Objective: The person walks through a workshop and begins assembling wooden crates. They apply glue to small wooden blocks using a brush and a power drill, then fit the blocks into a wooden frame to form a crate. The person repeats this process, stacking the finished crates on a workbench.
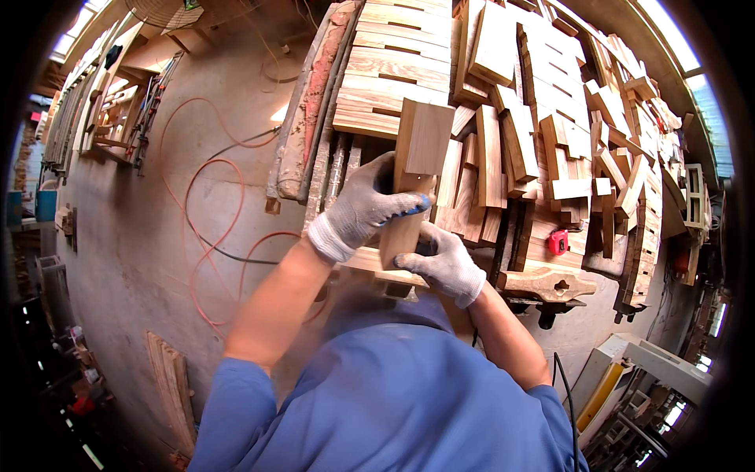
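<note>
Both my hands wear grey-white knit gloves and hold one wooden block [425,140] in front of my body. It is a long, squared piece whose far end points away from me, over the bench. My left hand [366,206] is closed round its left side, with the blue-tipped thumb across the top. Lower down, my right hand [446,263] grips the near end from the right. Just beyond the block lies a row of slotted boards [393,69], pale and set edge to edge. Parts of the block are hidden under my fingers.
Loose wood offcuts [515,145] pile up on the right of the bench. A red tape measure [557,242] lies near a wooden clamp bar [548,284]. An orange hose [189,206] loops across the floor at left. A grey machine frame [668,370] stands at lower right.
</note>
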Motion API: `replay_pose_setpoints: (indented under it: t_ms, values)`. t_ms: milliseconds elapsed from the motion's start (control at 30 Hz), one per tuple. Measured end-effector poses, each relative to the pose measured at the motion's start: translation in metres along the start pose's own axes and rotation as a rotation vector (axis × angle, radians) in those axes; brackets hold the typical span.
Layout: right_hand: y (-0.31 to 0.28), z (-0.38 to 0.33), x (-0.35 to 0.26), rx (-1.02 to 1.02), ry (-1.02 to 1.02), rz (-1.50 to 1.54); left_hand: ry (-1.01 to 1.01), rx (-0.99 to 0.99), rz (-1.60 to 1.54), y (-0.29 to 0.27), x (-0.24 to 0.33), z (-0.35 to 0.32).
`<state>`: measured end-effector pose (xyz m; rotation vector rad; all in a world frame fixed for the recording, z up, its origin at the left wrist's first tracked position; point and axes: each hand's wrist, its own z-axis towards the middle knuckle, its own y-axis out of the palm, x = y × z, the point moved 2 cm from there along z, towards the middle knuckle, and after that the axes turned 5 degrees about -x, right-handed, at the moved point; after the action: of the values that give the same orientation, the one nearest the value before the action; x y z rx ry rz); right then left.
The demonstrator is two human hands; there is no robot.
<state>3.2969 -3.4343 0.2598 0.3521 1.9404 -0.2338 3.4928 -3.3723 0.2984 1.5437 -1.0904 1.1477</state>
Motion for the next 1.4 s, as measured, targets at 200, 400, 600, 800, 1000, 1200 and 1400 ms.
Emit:
replay_pose_setpoints:
  t_ms: [200,400,600,800,1000,1200,1400]
  values:
    - [-0.051,-0.016,0.031,0.221,0.204,-0.070,-0.132,-0.128,1.118,-0.031,-0.024,-0.003]
    - [-0.069,-0.038,0.050,0.288,0.266,0.033,-0.253,-0.467,1.345,-0.031,-0.101,-0.010]
    - [-0.070,-0.048,0.073,0.303,0.266,0.089,-0.384,-0.585,1.236,-0.030,-0.110,-0.011]
    - [-0.107,-0.054,0.090,0.554,0.195,0.196,-0.486,-0.613,1.204,-0.026,-0.099,-0.006]
    - [-0.188,-0.055,0.110,0.890,0.122,0.505,-0.373,-0.591,1.232,-0.031,-0.108,-0.010]
    - [-0.233,-0.044,0.121,1.002,0.134,0.623,-0.388,-0.617,1.227,-0.033,-0.098,-0.005]
    - [-0.240,-0.022,0.120,1.033,0.204,0.725,-0.391,-0.634,1.200,-0.039,-0.111,-0.005]
